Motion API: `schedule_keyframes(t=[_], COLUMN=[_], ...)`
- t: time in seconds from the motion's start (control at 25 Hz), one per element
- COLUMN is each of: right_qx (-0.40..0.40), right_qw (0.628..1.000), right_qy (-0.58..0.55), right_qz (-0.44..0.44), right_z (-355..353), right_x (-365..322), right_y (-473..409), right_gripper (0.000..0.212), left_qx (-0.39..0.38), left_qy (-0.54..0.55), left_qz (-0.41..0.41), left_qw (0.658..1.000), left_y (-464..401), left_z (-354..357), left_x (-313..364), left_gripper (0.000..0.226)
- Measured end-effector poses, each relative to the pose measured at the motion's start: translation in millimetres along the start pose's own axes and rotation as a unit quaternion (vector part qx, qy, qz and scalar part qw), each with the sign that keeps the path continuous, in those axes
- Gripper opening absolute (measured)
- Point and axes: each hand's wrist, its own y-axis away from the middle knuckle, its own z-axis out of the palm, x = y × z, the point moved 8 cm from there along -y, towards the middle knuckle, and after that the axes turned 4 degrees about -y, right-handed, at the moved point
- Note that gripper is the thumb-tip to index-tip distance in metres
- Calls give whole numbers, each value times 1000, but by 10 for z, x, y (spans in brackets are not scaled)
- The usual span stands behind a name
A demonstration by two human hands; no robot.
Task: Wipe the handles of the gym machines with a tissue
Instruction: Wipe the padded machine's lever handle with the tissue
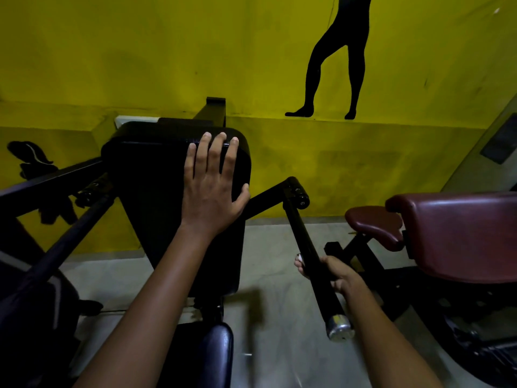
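Observation:
A black gym machine stands in front of me with a padded back pad (156,175) and two long black handles. My left hand (214,186) rests flat on the pad's right side, fingers straight. My right hand (331,271) grips the right handle (300,228) about midway, fingers curled round it. A scrap of white tissue (300,258) shows between my fingers and the bar. The handle ends in a silver cap (339,327). The left handle (67,242) slants down to the lower left, untouched.
A maroon padded bench (458,236) with a small maroon seat (375,225) stands at the right. The yellow wall (167,57) with black silhouettes is close behind. Grey floor (274,289) lies between the machines. A black seat pad (215,351) is below me.

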Motion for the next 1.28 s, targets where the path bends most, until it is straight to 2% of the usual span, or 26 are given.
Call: schedule_keyframes(t=[0.12,0.28,0.36,0.44,0.48,0.56,0.6,0.68,0.76,0.84,0.88,0.92,1.04,1.08,1.2,1.28], right_qx=[-43,-65,-70,-8,64,206,228,209,197,202,203,191,97,81,156,209], right_qw=[999,997,992,978,966,913,886,835,789,779,778,795,897,916,926,930], right_qy=[-3,17,86,199,251,326,352,454,543,555,552,529,381,345,282,222], right_qz=[23,43,66,63,21,-135,-195,-232,-210,-209,-219,-228,-202,-187,-197,-206], right_z=[18,36,40,-54,-157,-232,-143,126,204,174,150,129,59,8,-226,-306], right_x=[142,263,263,124,-62,-558,-713,-760,-582,-436,-404,-370,-260,-231,-247,-202], right_y=[181,449,579,645,634,719,775,800,787,904,984,1064,1245,1269,1155,926], right_gripper=[15,13,14,18,22,18,11,19,28,35,35,33,25,24,24,36], left_qx=[-10,-26,-36,-41,-41,-39,-38,-37,-42,-43,-43,-44,-42,-42,-41,-42], left_qy=[-7,-5,-4,-1,2,5,6,9,14,20,21,23,27,32,41,33], left_qz=[5,14,17,19,19,20,20,18,18,20,21,21,14,13,17,21], left_qw=[1000,1000,999,999,999,999,999,999,999,999,999,999,999,999,998,998], left_y=[1,5,7,3,0,-5,-5,-6,-3,-5,-5,-3,-3,-2,-3,-10], left_z=[-8,-39,-40,-45,-49,-53,-53,-52,-47,-51,-50,-44,-42,-46,-59,-69], left_x=[-2,-7,-10,-13,-15,-15,-16,-23,-23,-19,-18,-19,-18,-10,1,-9], left_gripper=[78,79,79,79,79,79,79,79,79,79,79,79,78,78,79,79])
